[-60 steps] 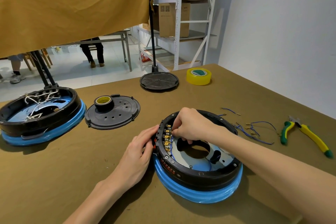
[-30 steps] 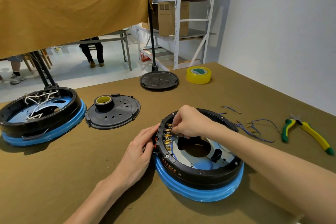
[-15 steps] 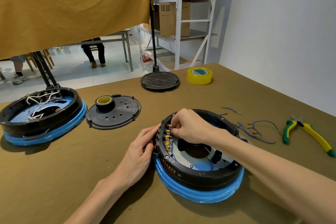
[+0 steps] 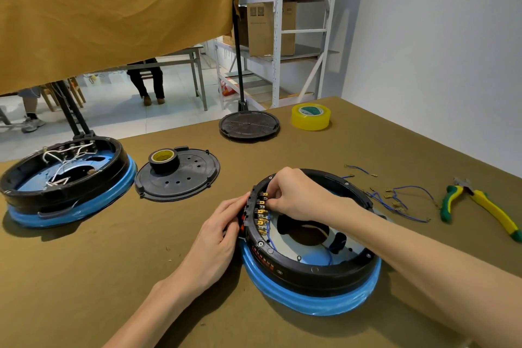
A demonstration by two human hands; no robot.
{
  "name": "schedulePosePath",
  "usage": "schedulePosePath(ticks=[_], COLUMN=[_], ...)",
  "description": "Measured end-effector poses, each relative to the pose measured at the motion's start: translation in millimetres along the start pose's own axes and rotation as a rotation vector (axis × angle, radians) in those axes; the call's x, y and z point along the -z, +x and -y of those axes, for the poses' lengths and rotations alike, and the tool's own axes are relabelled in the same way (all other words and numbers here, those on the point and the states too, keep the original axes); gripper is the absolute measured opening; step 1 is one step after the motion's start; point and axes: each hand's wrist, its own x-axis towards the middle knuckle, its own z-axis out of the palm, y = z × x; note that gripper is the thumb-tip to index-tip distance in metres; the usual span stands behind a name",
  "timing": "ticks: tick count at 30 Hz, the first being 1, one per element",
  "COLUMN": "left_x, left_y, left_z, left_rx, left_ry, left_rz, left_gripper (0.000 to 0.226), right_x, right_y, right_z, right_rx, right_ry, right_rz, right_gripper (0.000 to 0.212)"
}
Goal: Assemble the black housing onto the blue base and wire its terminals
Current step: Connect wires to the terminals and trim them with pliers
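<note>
Our right hand (image 4: 299,196) pinching at the brass terminals (image 4: 261,216) – grip curled, our left hand (image 4: 223,234) pressing the black housing (image 4: 310,270) wall with straight fingers, blue base (image 4: 310,302) beneath.

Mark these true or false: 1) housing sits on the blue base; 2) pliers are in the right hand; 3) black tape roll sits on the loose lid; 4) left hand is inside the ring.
1) True: the housing sits on the blue base.
2) False: the pliers lie on the table; the right hand works at the terminals.
3) True: the black tape roll sits on the lid.
4) False: the left hand rests outside, against the housing.
</note>
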Motion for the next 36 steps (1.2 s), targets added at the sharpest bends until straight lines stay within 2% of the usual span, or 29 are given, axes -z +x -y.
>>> schedulePosePath(ticks=[8,15,20,26,36], left_x=[1.3,-1.3,-2.4,-2.2,-2.0], left_y=[2.5,3.8,3.4,3.2,2.0], left_z=[-2.0,-0.2,1.1,-0.9,-5.1], left_rx=[0.028,0.009,-0.003,0.008,0.008], left_ry=[-0.022,-0.006,-0.006,-0.028,-0.014], left_rz=[0.016,-0.015,-0.031,-0.023,-0.023], left_gripper=[0.054,0.053,0.051,0.051,0.052], right_x=[1.9,5.4,9.1,8.2,6.8], right_y=[1.7,-0.3,6.3,6.3,4.7], right_z=[-2.4,-0.1,1.1,-3.7,-8.4], right_rx=[0.06,-0.014,-0.051,0.027,0.048], right_ry=[-0.06,-0.016,-0.031,-0.024,0.035], right_rz=[0.073,0.024,0.094,0.121,0.123], right_gripper=[0.012,0.015,0.014,0.015,0.012])
